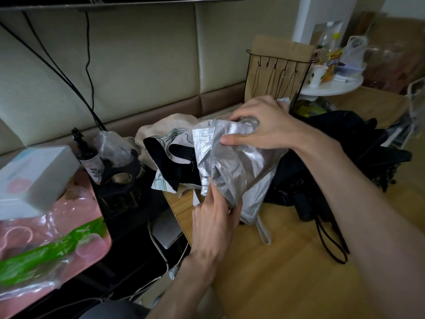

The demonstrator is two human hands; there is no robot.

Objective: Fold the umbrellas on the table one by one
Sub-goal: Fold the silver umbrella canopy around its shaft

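Note:
A silver umbrella [232, 171] lies partly gathered over the far edge of the wooden table [287, 261], its grey wrist strap [263, 231] trailing toward me. My right hand [266, 125] grips the upper end of its canopy, thumb pressed on the silver cloth. My left hand [213, 217] holds the lower folds from beneath. Behind it to the left lies an umbrella with a black lining and a white leaf print [174, 157]. A black umbrella [326, 171] lies at the right, partly under my right forearm, its black cord [331, 242] looping onto the table.
At the left sits a pink tray [69, 238] holding plastic bags and a white box [32, 176]. A dark bottle [89, 157] and a black holder [119, 171] stand beside it. A wire rack [276, 74] and a round white side table [331, 87] stand behind.

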